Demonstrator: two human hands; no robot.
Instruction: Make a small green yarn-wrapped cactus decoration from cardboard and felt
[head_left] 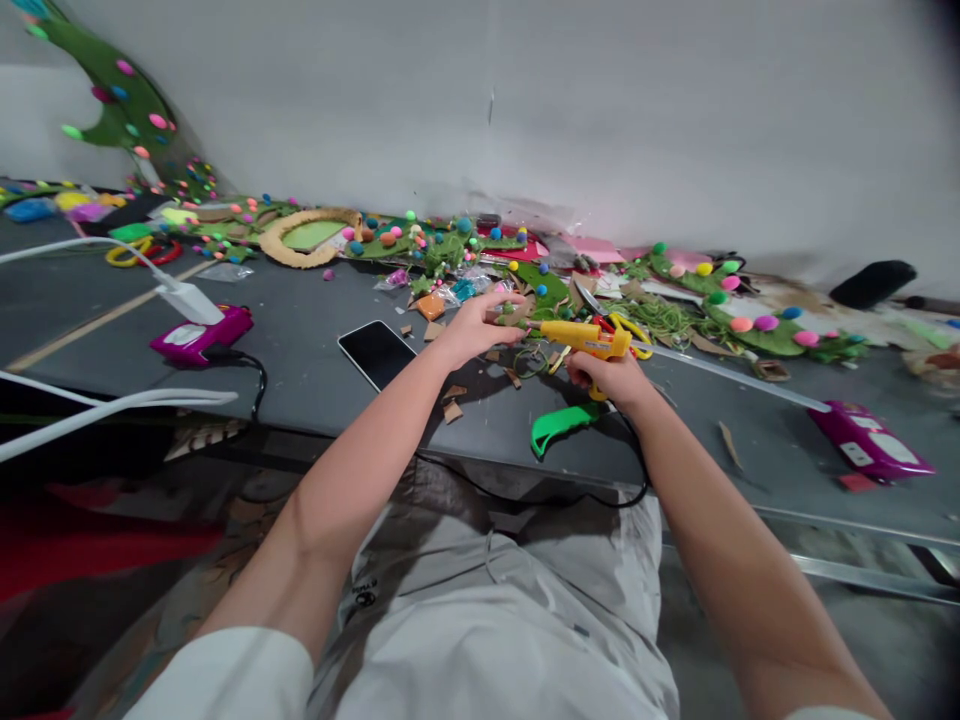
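The yellow glue gun (589, 340) sits in the right hand (611, 378), nozzle pointing left toward a small cardboard-and-felt piece (508, 314) that the left hand (480, 325) pinches between thumb and fingertips just above the counter (315, 350). The right grip is wrapped around the gun's handle, fingers pressed together on it; whether the trigger is squeezed cannot be told. The nozzle tip and the small piece are near each other, but whether they touch is not clear.

To do this gluing well, it seems wise to keep the left fingertips off the spot where the glue lands, to steady the right wrist against the counter edge, and to lay a small bead rather than a blob, since the piece is tiny. The black cord (630, 480) loops off the counter edge below the hand and could tug the gun if it snags.

Just below the gun lies a green felt shape (559, 425); yellow-handled scissors (630, 335) lie just behind it. A dark phone (375, 352) rests left of the hands, with cardboard scraps (452, 408) scattered between. Along the wall runs a litter of green felt and coloured pom-poms (739, 322), with a cardboard ring (307, 238) further left. Two magenta boxes lie well apart, one on the left (199, 335) and one on the right (870, 440).
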